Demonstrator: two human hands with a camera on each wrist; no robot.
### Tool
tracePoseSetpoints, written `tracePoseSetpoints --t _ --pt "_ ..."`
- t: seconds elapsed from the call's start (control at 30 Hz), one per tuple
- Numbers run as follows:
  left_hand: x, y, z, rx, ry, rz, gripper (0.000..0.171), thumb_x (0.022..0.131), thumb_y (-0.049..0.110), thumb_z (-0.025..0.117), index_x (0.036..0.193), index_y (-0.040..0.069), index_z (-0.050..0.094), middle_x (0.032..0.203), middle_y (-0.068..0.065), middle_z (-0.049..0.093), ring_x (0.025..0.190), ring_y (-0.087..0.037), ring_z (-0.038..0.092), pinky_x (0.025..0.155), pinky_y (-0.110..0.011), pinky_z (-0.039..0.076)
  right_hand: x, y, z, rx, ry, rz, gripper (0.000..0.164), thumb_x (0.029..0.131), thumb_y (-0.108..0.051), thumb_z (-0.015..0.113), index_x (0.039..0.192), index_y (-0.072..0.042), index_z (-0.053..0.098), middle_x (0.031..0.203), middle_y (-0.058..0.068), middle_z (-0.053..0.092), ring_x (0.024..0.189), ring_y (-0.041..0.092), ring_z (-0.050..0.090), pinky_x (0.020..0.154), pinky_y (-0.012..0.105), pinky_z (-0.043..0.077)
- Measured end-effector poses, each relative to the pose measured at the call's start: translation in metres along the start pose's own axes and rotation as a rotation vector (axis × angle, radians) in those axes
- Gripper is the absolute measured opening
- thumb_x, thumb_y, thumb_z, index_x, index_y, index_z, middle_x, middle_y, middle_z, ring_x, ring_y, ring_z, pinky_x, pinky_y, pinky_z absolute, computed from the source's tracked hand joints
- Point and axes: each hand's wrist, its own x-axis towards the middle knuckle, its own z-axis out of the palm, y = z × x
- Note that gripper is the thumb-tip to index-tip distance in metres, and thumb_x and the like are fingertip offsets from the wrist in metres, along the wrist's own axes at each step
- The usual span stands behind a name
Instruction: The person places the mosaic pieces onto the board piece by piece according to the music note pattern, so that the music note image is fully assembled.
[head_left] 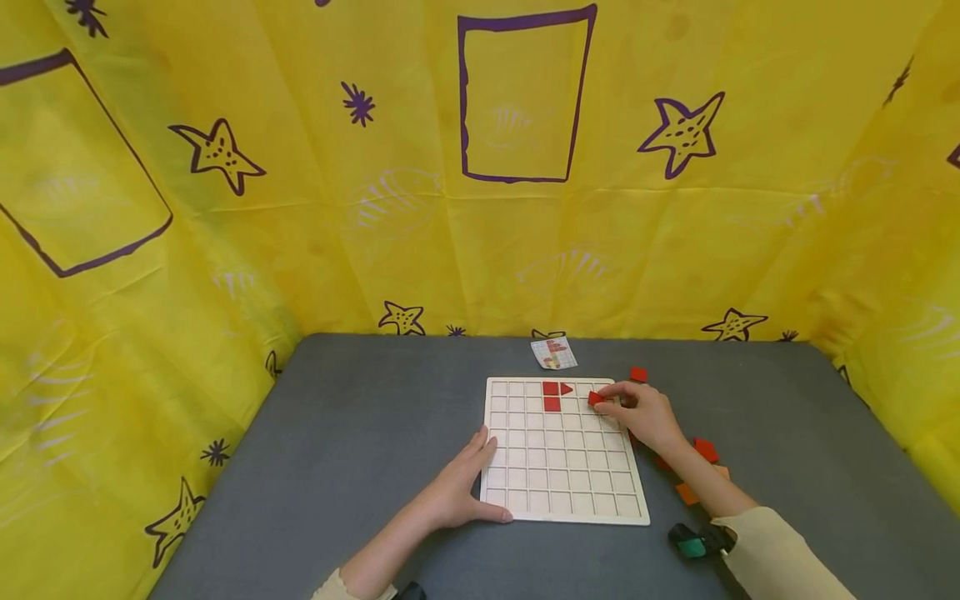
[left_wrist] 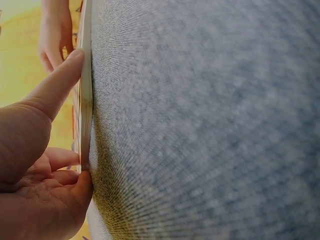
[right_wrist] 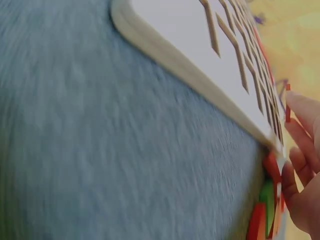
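Observation:
In the head view a white board (head_left: 538,458) with a raised grid lies flat. Two red squares (head_left: 551,404) and a red triangle (head_left: 566,389) sit in cells near its far side. My right hand (head_left: 645,417) pinches another red square (head_left: 595,398) between thumb and fingertips over the upper right cells; the right wrist view shows this piece (right_wrist: 288,102) edge-on. At the board's near left corner, my left hand (head_left: 453,492) touches the edges, thumb at the front and fingers along the left side. The left wrist view shows its straight thumb (left_wrist: 62,80) against the rim.
Red pieces (head_left: 705,450) and orange pieces (head_left: 687,493) lie right of the board, partly under my right arm. A green piece (right_wrist: 267,200) shows among them. A red piece (head_left: 638,374) and a printed pattern card (head_left: 555,353) lie beyond the board. Yellow cloth (head_left: 420,250) hangs behind the grey table (head_left: 360,433).

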Motion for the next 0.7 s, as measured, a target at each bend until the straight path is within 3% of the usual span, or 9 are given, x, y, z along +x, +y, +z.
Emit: tracePoseSetpoints --t 0.2,0.43,0.7 --pt "-0.001 0.001 0.001 0.006 0.0 -0.005 0.109 0.067 0.045 0.083 0.15 0.005 0.025 0.16 -0.012 0.011 0.146 -0.029 0.014 0.111 -0.052 0.026 0.004 -0.01 0.017 -0.029 -0.007 -0.119 0.02 0.074 -0.026 0.081 0.091 -0.018 0.076 0.09 -0.001 0.071 0.081 0.016 0.051 0.068 0.03 0.039" --pt "0.0 0.001 0.0 0.003 0.0 -0.001 0.108 0.067 0.044 0.084 0.15 0.005 0.025 0.16 -0.012 0.011 0.146 -0.029 0.013 0.111 -0.052 0.026 0.008 -0.014 0.028 -0.032 -0.016 -0.224 0.014 0.075 -0.018 0.08 0.089 -0.018 0.078 0.089 -0.005 0.074 0.081 0.013 0.05 0.067 0.029 0.036" --pt "-0.001 0.001 0.0 0.001 0.005 0.01 0.108 0.067 0.043 0.084 0.149 0.003 0.026 0.159 -0.015 0.012 0.146 -0.031 0.014 0.111 -0.053 0.026 0.003 -0.019 0.027 -0.048 -0.043 -0.178 0.012 0.079 -0.018 0.077 0.091 -0.019 0.079 0.095 -0.006 0.071 0.085 0.013 0.049 0.065 0.027 0.038"
